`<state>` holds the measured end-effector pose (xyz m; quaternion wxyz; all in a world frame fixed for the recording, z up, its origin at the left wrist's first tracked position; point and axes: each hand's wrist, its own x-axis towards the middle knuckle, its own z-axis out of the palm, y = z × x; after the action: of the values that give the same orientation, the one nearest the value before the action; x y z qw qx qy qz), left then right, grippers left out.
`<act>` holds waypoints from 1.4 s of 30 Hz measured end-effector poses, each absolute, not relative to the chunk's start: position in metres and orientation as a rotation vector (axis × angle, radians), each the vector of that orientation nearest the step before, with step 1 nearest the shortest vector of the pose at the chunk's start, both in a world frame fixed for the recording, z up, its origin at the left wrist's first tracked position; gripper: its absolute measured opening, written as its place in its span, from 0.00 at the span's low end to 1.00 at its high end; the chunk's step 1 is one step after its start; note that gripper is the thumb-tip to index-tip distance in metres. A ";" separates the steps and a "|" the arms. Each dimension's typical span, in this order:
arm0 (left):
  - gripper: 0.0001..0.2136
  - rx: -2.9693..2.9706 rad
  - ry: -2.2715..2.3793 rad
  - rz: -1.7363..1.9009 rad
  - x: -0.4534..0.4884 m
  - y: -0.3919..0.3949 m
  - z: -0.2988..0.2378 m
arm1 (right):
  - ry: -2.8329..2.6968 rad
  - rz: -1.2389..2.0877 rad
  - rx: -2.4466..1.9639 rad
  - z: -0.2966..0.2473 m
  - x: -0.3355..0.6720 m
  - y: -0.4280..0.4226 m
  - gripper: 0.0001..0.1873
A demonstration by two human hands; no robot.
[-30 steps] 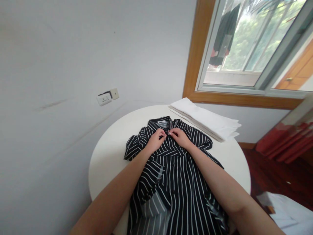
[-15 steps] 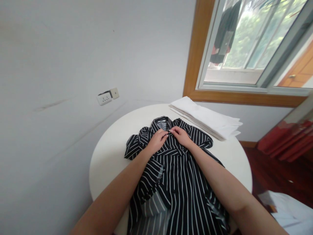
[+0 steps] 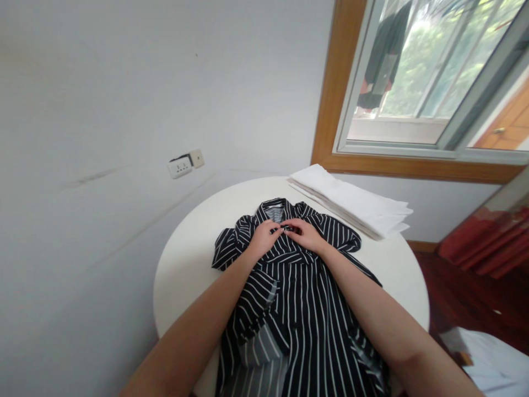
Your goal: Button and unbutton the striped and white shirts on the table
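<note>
A black shirt with white stripes (image 3: 301,320) lies front up on a round white table (image 3: 185,259), its collar toward the wall. My left hand (image 3: 264,238) and my right hand (image 3: 305,235) meet just below the collar, fingertips pinching the shirt's front edges together at the top button. Both forearms rest along the shirt. The button itself is hidden under my fingers.
A stack of folded white cloth (image 3: 355,201) lies on the table's far right, under the wood-framed window (image 3: 330,110). A wall socket (image 3: 179,165) sits on the grey wall at left. Red fabric (image 3: 487,242) and white fabric (image 3: 491,358) lie on the dark floor at right.
My fingertips have closed in over the shirt's top button spot; the right hand has slid slightly left over the placket. The view has shifted a little.
</note>
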<state>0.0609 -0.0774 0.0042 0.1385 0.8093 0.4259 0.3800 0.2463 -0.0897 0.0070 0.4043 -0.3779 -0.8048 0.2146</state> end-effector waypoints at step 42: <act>0.15 2.230 1.060 0.949 0.058 -0.078 0.012 | -1.852 0.720 -0.931 0.003 0.241 -0.086 0.13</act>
<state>0.0577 -0.0777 0.0116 0.2456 0.8173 0.3883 0.3478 0.2409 -0.0858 0.0028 0.4563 -0.3775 -0.7510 0.2920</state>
